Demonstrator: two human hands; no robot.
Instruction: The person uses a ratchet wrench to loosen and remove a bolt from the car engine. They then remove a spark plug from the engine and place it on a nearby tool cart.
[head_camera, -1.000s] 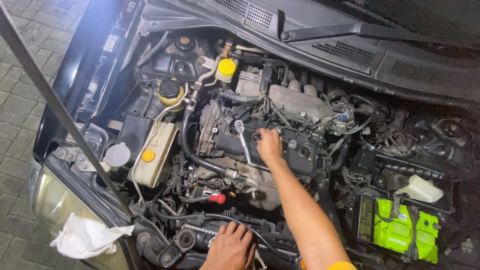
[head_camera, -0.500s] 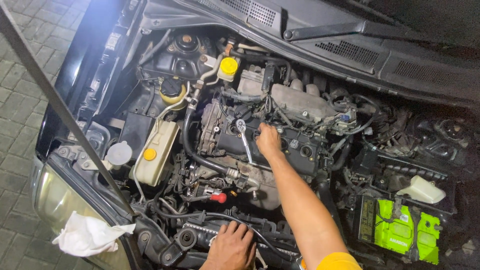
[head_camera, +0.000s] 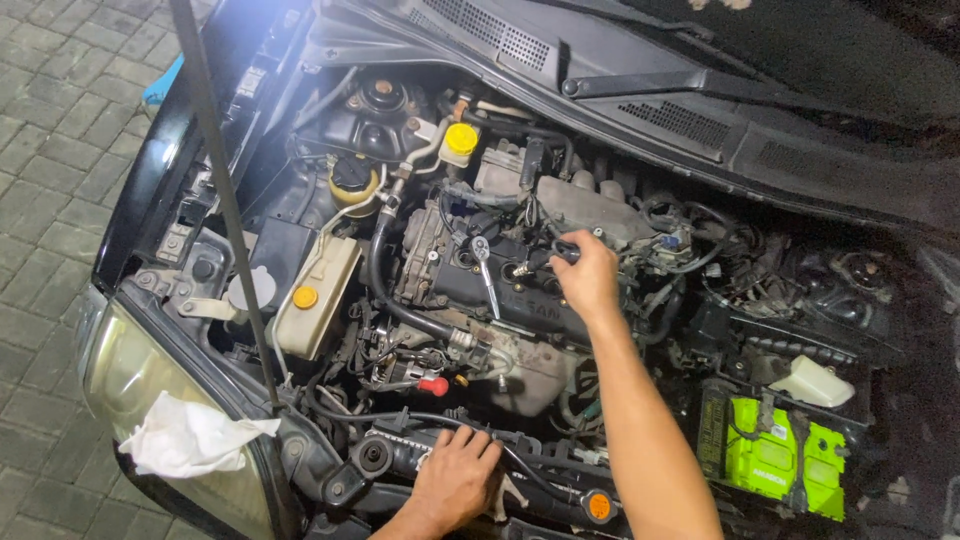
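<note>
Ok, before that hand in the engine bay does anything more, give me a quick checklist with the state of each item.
1. Right hand on the engine top, fingers around a small dark part: ok.
2. What that part is: cannot tell.
3. Ratchet lies loose on the engine, beside the right hand, not held: ok.
4. Left hand braced flat on the front panel, holding nothing: ok.
5. Prop rod upright, hood up: ok.
6. White rag on the headlight, apart from the engine: ok.
</note>
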